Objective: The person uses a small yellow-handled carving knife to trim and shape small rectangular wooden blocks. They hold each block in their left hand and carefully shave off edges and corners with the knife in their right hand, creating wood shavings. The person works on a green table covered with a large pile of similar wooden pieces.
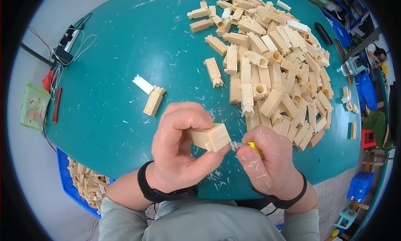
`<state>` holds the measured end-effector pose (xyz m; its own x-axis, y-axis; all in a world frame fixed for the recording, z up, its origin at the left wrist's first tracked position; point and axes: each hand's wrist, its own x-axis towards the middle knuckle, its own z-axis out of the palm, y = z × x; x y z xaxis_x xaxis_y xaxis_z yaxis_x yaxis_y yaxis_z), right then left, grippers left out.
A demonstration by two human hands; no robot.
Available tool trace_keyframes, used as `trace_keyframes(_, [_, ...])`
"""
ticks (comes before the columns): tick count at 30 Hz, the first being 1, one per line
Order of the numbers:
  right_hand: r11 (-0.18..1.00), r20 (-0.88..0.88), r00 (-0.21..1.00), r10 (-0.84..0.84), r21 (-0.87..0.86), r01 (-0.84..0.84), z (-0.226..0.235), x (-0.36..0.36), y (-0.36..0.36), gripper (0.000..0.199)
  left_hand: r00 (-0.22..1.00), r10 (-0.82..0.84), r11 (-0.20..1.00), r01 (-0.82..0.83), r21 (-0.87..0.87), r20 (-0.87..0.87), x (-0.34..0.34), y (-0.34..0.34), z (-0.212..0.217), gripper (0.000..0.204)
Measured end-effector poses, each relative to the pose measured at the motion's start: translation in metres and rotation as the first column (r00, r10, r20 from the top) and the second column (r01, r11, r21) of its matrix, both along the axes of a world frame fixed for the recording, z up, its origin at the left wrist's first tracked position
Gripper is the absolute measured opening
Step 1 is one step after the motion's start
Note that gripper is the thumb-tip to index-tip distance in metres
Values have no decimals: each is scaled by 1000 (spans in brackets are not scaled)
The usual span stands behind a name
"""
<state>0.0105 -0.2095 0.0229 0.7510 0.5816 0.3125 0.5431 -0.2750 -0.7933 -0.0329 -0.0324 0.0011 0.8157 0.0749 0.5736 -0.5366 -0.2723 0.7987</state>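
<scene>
My left hand (177,145) is closed round a beige plastic block-shaped part (214,137), its square end turned to the right. In my right hand (269,159) is a small trimming knife (253,147) with a yellow handle; most of the handle is hidden by the fingers. Its short blade tip lies close to the part's lower right edge, beside my left thumb. Pale shavings cling to the blade and to my right hand. Just beyond my left hand lie a beige part (154,101) and a white part (143,84), end to end.
A big heap of beige parts (271,69) covers the right side of the green table (121,44), which is strewn with shavings. A blue bin (69,188) of parts stands at lower left. Cables (79,44) and a power strip lie at the left edge.
</scene>
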Motion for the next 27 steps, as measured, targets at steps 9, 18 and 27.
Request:
trace_keyframes(9, [999,15,1000,8,-44,-7,1,1,0,25,1000,-21,999,21,-48,14,-1,1,1,43])
trace_keyframes(18, [998,45,999,5,-59,-2,2,2,-2,27,998,-51,999,51,7,-30,-2,0,3,38])
trace_keyframes(27, [999,-14,999,-48,4,48,2,12,-7,26,952,-272,962,271,-24,-142,1,2,6,36])
